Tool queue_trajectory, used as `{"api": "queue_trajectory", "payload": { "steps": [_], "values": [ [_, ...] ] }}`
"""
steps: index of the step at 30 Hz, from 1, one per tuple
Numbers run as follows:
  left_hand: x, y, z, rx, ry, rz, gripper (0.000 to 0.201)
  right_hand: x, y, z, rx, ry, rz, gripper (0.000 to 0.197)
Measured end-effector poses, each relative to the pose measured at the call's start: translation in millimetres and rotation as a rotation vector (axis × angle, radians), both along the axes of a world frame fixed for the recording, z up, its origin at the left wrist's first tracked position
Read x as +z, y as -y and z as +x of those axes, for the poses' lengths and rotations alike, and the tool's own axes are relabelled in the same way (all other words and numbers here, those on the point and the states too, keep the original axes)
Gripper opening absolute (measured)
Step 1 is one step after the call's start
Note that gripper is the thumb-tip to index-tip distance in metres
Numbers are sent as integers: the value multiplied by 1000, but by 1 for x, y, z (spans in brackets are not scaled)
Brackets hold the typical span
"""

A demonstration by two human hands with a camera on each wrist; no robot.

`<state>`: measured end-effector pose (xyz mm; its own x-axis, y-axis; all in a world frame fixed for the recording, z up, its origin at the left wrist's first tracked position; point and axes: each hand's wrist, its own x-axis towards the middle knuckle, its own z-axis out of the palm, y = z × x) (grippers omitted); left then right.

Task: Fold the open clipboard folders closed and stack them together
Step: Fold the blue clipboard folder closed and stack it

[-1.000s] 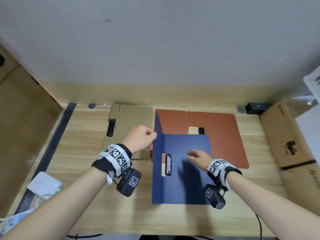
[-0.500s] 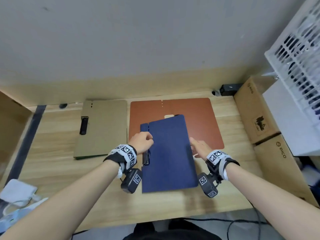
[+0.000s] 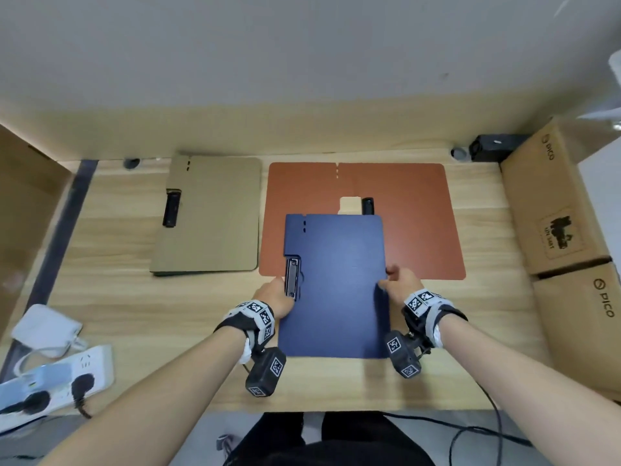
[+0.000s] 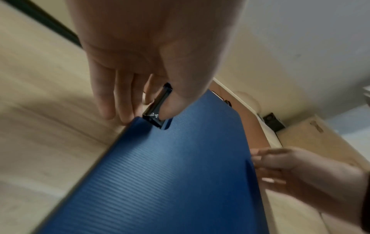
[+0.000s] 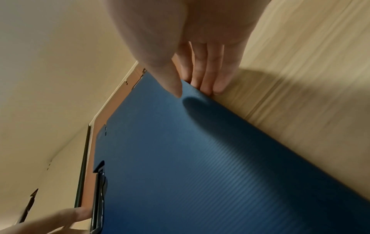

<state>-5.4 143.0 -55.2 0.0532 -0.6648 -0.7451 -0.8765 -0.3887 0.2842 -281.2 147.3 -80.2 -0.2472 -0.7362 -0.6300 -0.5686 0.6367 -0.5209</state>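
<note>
A closed blue clipboard folder (image 3: 336,287) lies at the middle front of the wooden table, its far end overlapping an open orange folder (image 3: 413,223). My left hand (image 3: 273,297) pinches the blue folder's left edge beside its black clip (image 3: 291,279), thumb on top and fingers underneath. At the right edge my right hand (image 3: 400,284) pinches it the same way, as the right wrist view shows on the blue folder (image 5: 200,158). A closed tan folder (image 3: 215,216) lies apart at the back left. The orange folder's clip (image 3: 367,206) pokes out past the blue one.
Two cardboard boxes (image 3: 554,203) stand along the right edge of the table (image 3: 134,314). A white power strip (image 3: 50,375) and a white adapter (image 3: 45,326) sit at the front left. A black device (image 3: 490,148) is at the back right corner, and cables (image 3: 470,428) hang off the front.
The blue folder's cover has swung over and now lies shut. My right hand moved from its inside face to the right edge, and my left hand dropped to the left edge by the clip.
</note>
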Motion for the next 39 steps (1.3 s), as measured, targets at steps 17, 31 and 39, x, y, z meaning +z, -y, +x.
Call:
{"api": "queue_trajectory", "payload": {
  "steps": [17, 31, 39],
  "values": [
    [1, 44, 66, 554, -421, 210, 30, 10, 57, 54, -57, 14, -1, 13],
    [20, 129, 205, 560, -223, -212, 17, -10, 154, 197, -53, 132, -111, 29],
    [8, 164, 256, 632, -175, -314, 16, -23, 187, 248, 53, 117, -104, 29]
  ]
}}
